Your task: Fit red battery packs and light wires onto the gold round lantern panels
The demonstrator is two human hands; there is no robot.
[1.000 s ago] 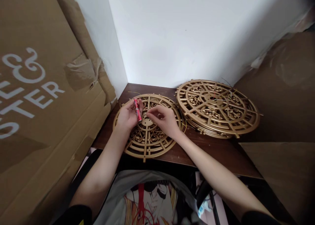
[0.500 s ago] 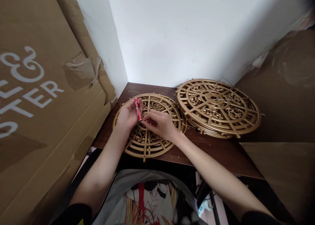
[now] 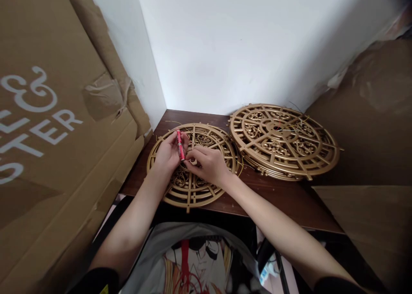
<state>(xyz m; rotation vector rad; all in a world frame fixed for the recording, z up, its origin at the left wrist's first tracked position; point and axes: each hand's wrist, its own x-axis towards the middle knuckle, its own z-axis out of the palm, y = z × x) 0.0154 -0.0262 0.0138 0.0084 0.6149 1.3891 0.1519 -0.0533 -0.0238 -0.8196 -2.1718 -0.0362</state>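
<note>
Two slim red cylinders that look like batteries (image 3: 180,149) lie end to end in my left hand (image 3: 169,152), its fingers curled around them. At their lower end, my right hand (image 3: 207,163) has its thumb and forefinger drawn together in a pinch. Whether those fingertips hold anything small is hidden. Both hands are above a round gold openwork panel (image 3: 189,197) with scrollwork between its spokes, which lies on a dark brown table (image 3: 264,199). Thin yellow wires stick out around the panel.
A stack of similar gold round panels (image 3: 283,141) stands to the right, with loose wires on top. A large cardboard box (image 3: 58,156) rises on the left, and more cardboard (image 3: 363,126) borders the right. Behind the table is a white wall (image 3: 225,49).
The batteries have turned slightly in my left hand. My right fingers have shifted a little at their lower end. The view has moved slightly.
</note>
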